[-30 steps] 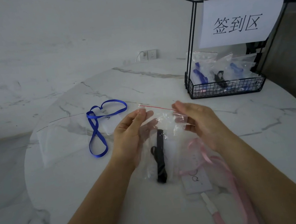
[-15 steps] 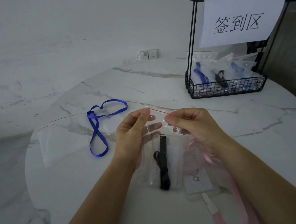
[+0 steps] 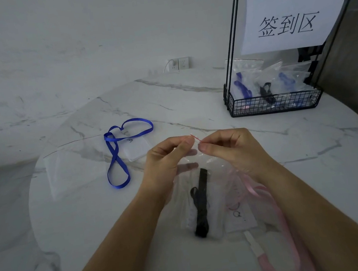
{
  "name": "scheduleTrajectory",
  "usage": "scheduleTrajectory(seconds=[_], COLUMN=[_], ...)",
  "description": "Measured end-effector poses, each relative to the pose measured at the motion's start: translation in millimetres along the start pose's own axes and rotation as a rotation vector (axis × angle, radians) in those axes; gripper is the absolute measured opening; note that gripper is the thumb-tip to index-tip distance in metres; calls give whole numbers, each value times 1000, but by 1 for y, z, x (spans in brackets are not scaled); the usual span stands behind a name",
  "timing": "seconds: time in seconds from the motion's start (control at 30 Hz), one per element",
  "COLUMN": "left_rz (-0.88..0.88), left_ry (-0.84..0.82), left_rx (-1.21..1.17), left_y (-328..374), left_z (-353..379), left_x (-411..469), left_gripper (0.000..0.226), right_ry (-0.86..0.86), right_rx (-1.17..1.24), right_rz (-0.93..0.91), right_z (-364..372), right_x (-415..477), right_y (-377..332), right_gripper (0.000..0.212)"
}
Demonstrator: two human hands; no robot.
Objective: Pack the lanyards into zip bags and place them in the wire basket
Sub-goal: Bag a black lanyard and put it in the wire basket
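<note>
My left hand (image 3: pixel 167 159) and my right hand (image 3: pixel 230 149) pinch the red-lined top edge of a clear zip bag (image 3: pixel 214 201), fingertips almost meeting at its middle. A folded black lanyard (image 3: pixel 201 202) hangs inside the bag above the table. A pink lanyard (image 3: pixel 271 200) with a white card lies under my right forearm. A blue lanyard (image 3: pixel 117 157) lies looped at the left on its clear card holder. The black wire basket (image 3: pixel 272 105) stands at the back right with several filled bags in it.
An empty clear zip bag (image 3: pixel 73 169) lies flat left of the blue lanyard. A paper sign with printed characters (image 3: pixel 290 20) hangs on the basket's tall frame. The round marble table (image 3: pixel 94 226) curves away at the left and near right. A wall socket (image 3: pixel 179 64) sits behind.
My hands have slid toward each other along the bag's top edge, from its two corners to nearly touching at the middle. The bag with the black lanyard hangs lower and narrower.
</note>
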State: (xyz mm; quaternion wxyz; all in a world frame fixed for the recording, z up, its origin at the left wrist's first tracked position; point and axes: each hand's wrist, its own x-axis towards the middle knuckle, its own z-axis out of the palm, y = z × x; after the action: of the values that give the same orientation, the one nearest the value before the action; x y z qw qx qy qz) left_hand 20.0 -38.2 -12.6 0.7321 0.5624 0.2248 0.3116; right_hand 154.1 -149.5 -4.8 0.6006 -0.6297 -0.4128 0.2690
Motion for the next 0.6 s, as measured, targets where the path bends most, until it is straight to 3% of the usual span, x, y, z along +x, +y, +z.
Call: scheduleTrajectory(seconds=[0.6], left_rz=[-13], left_ry=[32], left_rx=[42], left_y=[1], left_z=[0], left_x=[-1], left_gripper=[27], right_ry=[29], right_rx=[-79], right_rz=[9], right_z=[-3], right_x=[4], right_y=[2], right_gripper=[5])
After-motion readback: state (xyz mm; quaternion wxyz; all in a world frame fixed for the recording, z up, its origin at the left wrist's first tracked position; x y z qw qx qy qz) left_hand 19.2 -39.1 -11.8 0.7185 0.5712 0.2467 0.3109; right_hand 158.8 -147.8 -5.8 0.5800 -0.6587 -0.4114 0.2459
